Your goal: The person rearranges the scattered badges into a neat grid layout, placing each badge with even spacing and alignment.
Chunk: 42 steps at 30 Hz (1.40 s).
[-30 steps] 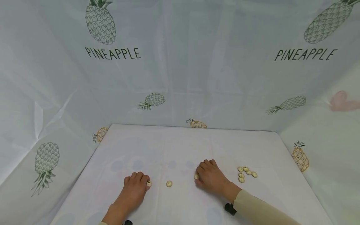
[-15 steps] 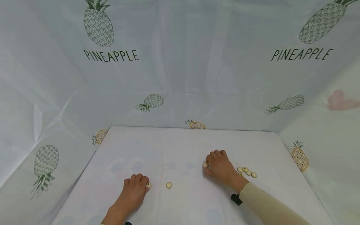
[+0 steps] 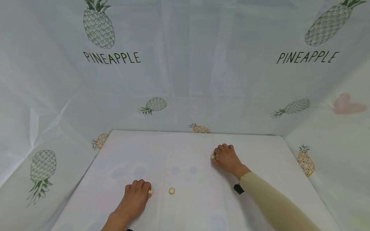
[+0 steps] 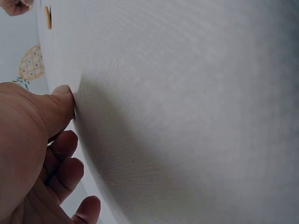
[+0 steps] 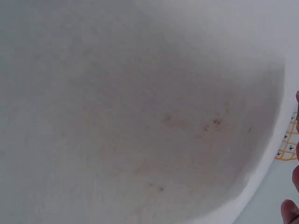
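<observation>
In the head view my left hand (image 3: 133, 199) rests on the white table at the left front, pinching a small round cream button (image 3: 150, 191) between thumb and forefinger. In the left wrist view the thumb presses down at the cloth, and the other fingers curl loosely behind it. To the right of that hand a second button (image 3: 171, 191) lies flat by itself. Farther back, right of centre, my right hand (image 3: 227, 160) holds another cream button (image 3: 214, 156) at its fingertips. Only a few fingertips (image 5: 289, 210) show at the edge of the right wrist view.
White cloth covers the table (image 3: 185, 147). A pineapple-printed curtain (image 3: 185, 80) rises behind its back edge and along both sides. My right sleeve (image 3: 268, 199) crosses the right part of the table and hides the cluster of buttons there.
My right hand has moved back and slightly right with its button, away from the middle row. Its forearm now covers the button cluster. The left hand has stayed in place.
</observation>
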### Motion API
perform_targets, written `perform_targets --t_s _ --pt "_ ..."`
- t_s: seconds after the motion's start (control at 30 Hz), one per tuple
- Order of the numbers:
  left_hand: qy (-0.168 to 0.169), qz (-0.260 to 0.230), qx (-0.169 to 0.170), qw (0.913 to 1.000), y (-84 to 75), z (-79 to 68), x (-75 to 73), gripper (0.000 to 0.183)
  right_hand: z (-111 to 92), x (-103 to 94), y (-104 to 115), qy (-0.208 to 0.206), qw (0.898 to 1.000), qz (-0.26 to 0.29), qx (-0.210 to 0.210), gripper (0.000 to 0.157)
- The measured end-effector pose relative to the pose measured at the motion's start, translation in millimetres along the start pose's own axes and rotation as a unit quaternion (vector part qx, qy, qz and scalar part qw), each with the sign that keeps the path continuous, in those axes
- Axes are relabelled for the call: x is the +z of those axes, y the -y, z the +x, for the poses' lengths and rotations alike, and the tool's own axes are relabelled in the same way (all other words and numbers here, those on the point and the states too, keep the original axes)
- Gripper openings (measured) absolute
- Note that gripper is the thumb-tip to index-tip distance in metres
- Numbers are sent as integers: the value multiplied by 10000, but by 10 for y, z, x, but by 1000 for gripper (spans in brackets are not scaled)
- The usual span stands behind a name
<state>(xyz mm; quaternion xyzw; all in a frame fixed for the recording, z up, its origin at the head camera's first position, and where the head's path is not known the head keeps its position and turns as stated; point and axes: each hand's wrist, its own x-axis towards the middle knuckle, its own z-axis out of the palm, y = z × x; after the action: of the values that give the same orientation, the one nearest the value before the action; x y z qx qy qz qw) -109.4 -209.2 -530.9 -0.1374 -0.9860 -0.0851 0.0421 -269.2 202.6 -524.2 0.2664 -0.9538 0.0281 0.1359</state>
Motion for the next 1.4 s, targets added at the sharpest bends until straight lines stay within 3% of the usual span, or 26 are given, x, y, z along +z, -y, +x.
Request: perform_targets --t_s 0.57,1.4 --pt "107 3 -113 9999 -8 6 -5 22 78 98 -13 390 9963 446 616 18" --pt "4 -29 -88 10000 7 1 16 23 119 121 3 564 9942 479 777 21"
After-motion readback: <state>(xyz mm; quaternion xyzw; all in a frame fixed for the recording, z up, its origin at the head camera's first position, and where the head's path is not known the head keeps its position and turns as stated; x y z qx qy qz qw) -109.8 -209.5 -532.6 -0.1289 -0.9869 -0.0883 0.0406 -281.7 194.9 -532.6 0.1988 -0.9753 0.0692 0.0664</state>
